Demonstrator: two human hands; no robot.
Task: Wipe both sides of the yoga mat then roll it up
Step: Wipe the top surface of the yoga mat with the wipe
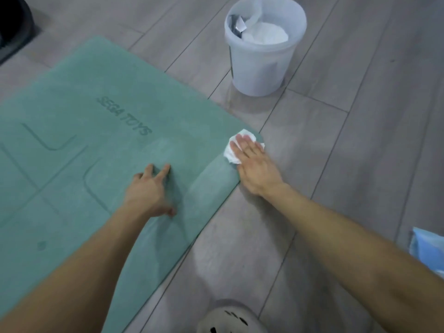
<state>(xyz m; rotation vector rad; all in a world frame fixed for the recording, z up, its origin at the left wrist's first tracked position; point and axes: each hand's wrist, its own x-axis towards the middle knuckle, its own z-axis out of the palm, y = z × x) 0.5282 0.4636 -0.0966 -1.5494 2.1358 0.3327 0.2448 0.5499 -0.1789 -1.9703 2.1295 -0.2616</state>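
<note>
A teal yoga mat (91,131) lies flat on the grey plank floor, with embossed lines and lettering facing up. Its near right corner shows a slight raised ridge. My right hand (254,167) presses flat on a crumpled white wipe (231,152) at that right corner of the mat, fingers stretched out over the wipe. My left hand (150,191) rests on the mat a little to the left, fingertips spread and pushing down, with nothing in it.
A translucent white waste bin (262,68) holding crumpled white paper stands on the floor beyond the mat's corner. A blue packet (427,251) shows at the right edge. A dark object (14,25) sits top left. A white patterned thing (230,318) is at the bottom.
</note>
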